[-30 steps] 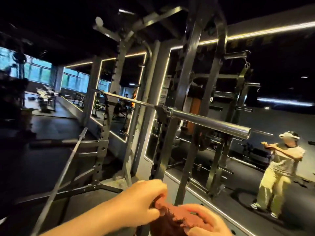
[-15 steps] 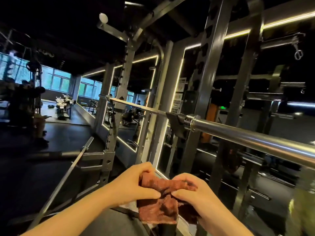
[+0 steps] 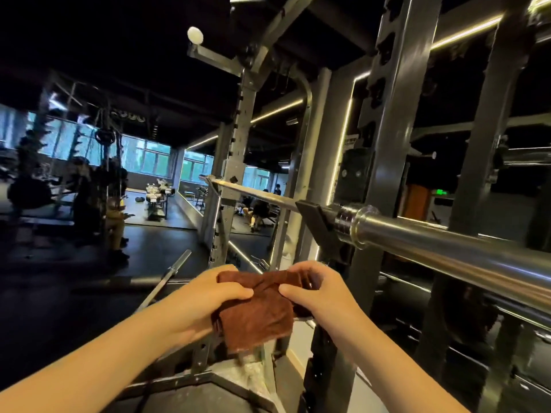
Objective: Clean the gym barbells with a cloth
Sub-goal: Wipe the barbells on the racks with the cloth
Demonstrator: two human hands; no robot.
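Left hand (image 3: 208, 296), right hand (image 3: 316, 290) pinch cloth (image 3: 256, 318) between them.

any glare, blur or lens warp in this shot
Head view: dim gym lit by light strips; glare streaks along the chrome barbell; wide-angle warp tilts the rack upright; far-left background smeared; left hand, right hand and cloth look sharp.
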